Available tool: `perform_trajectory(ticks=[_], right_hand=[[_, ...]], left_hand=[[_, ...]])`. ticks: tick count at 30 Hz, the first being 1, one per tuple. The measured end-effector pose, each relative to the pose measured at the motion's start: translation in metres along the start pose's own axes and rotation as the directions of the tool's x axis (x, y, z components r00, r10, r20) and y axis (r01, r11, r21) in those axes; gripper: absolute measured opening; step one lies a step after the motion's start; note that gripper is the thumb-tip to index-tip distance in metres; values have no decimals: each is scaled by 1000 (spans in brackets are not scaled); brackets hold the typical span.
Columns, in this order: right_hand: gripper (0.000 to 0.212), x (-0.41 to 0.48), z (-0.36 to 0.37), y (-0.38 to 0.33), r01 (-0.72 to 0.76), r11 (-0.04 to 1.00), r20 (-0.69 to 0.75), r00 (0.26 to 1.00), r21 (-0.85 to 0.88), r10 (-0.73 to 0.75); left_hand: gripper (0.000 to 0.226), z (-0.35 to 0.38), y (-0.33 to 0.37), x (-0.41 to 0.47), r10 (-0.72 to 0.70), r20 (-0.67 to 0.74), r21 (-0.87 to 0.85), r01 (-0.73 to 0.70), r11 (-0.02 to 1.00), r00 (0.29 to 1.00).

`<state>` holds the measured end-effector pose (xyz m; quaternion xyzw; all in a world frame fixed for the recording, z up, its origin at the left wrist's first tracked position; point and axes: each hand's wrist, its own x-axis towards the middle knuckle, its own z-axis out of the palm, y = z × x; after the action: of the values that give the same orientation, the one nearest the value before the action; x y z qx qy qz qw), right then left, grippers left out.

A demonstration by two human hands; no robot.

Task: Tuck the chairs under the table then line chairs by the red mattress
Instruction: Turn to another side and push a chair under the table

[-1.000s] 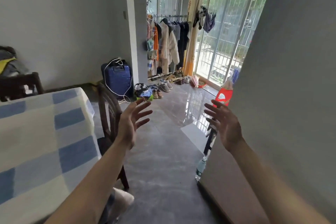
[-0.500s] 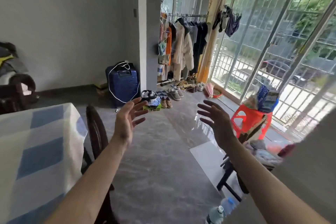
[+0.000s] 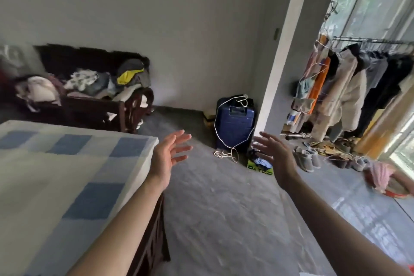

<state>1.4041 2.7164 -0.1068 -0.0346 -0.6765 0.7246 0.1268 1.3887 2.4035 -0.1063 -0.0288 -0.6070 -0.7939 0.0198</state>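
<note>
The table (image 3: 67, 186), covered by a blue and cream checked cloth, fills the lower left. A dark wooden chair (image 3: 154, 240) stands tucked against the table's right side, partly hidden by my left forearm. Another dark wooden chair (image 3: 127, 116) stands behind the table's far edge. My left hand (image 3: 168, 159) hovers open above the table's right corner, fingers spread, holding nothing. My right hand (image 3: 277, 157) is raised open over the floor, also holding nothing. No red mattress is in view.
A dark wooden bench (image 3: 85, 101) piled with clothes stands along the back wall. A blue suitcase (image 3: 234, 125) with a white cord leans by the pillar. A clothes rack (image 3: 358, 83), several shoes (image 3: 307, 159) and a pink item (image 3: 380, 175) sit at the right. Grey floor (image 3: 224, 219) stretches ahead.
The view has swung left and forward: the red stool and the window have left the frame, the bench has come into view. Both hands stay raised and open.
</note>
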Motion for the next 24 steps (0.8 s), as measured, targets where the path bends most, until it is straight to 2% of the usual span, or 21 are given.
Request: perform_trajectory(ticks=[6, 12, 18, 20, 24], right_hand=[[28, 116, 66, 32, -28, 1000, 244, 969, 13, 24], [27, 179, 173, 71, -66, 998, 465, 883, -24, 69], [27, 204, 270, 95, -109, 993, 692, 715, -34, 102], [27, 200, 296, 110, -138, 989, 767, 630, -45, 123], [24, 182, 331, 132, -202, 975, 873, 454, -94, 178]], left_hand=[[45, -31, -4, 55, 45, -252, -22, -53, 998, 967], [46, -91, -2, 81, 109, -445, 53, -96, 994, 889], [50, -133, 3, 55, 136, -637, 111, -85, 990, 759], [50, -142, -2, 34, 126, -716, 107, -71, 992, 686], [33, -144, -13, -12, 98, -835, 95, -33, 995, 542]])
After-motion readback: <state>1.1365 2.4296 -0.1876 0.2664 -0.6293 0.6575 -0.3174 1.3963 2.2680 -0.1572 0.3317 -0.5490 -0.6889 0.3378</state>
